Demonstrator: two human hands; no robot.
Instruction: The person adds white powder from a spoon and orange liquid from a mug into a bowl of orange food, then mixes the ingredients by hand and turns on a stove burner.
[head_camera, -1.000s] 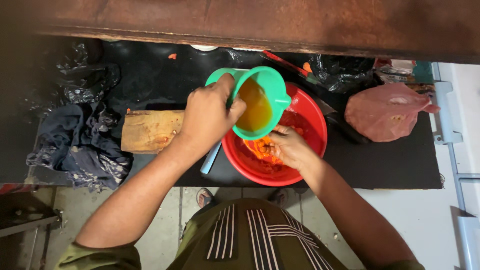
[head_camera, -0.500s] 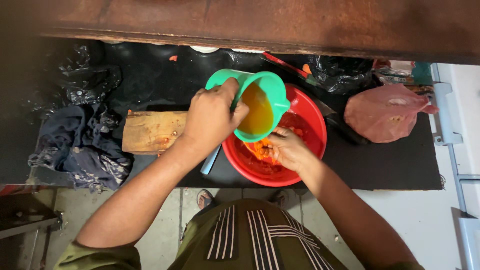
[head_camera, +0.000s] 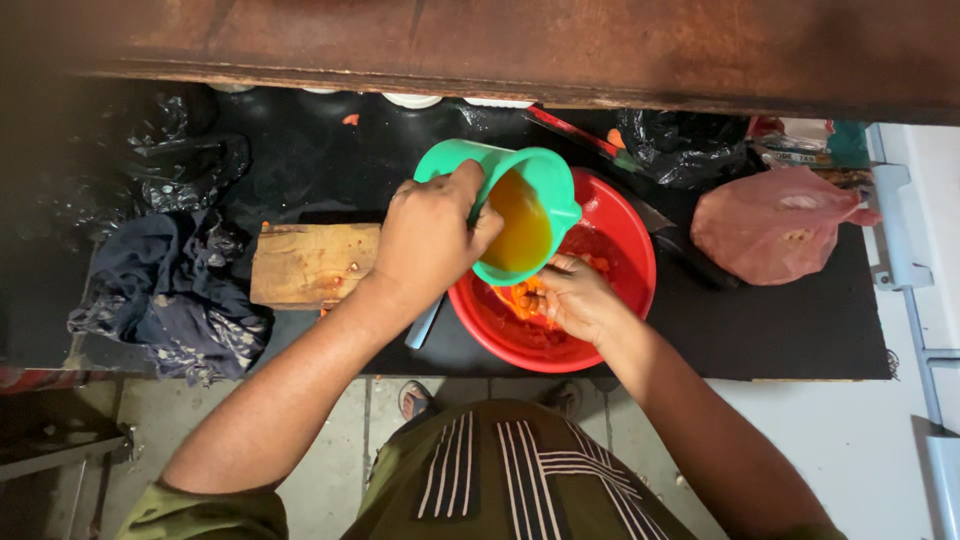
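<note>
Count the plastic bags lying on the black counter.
3: a crumpled black bag at the far left, another black bag behind the red basin, and a pink bag at the right. Others may be hidden under the shelf.

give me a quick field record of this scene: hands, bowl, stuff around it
left hand: left hand grips green jug, tilted over the bowl
jug contents: yellow-orange liquid
right hand: right hand inside red bowl, fingers on orange pieces
left of bowl: wooden board, dark cloth
right of bowl: pink plastic bag
surface: black counter
</note>
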